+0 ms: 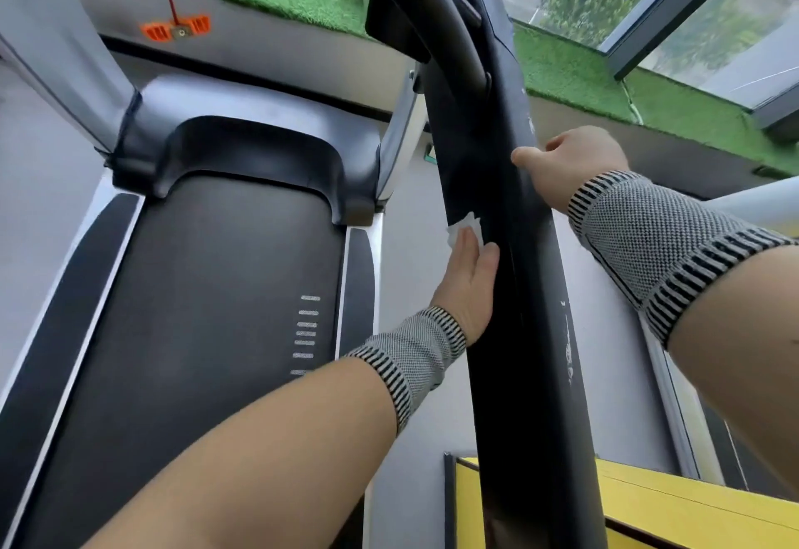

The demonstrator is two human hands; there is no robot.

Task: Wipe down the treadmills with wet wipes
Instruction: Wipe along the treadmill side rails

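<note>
A treadmill's long black side rail (532,332) runs from bottom centre up to the top of the view. My left hand (469,280) lies flat against the rail's left face, its straight fingers pressing a white wet wipe (465,229) onto it. My right hand (570,161) grips the rail's right edge higher up, thumb on the near face and fingers hidden behind it. Both wrists wear grey and black knit bands. The treadmill's dark belt (207,289) lies below on the left.
An orange safety clip (177,30) hangs on a red cord at upper left. Silver uprights (65,43) flank the belt. Green artificial turf (575,73) lines a ledge under windows (709,8). A yellow box (648,509) sits at bottom right.
</note>
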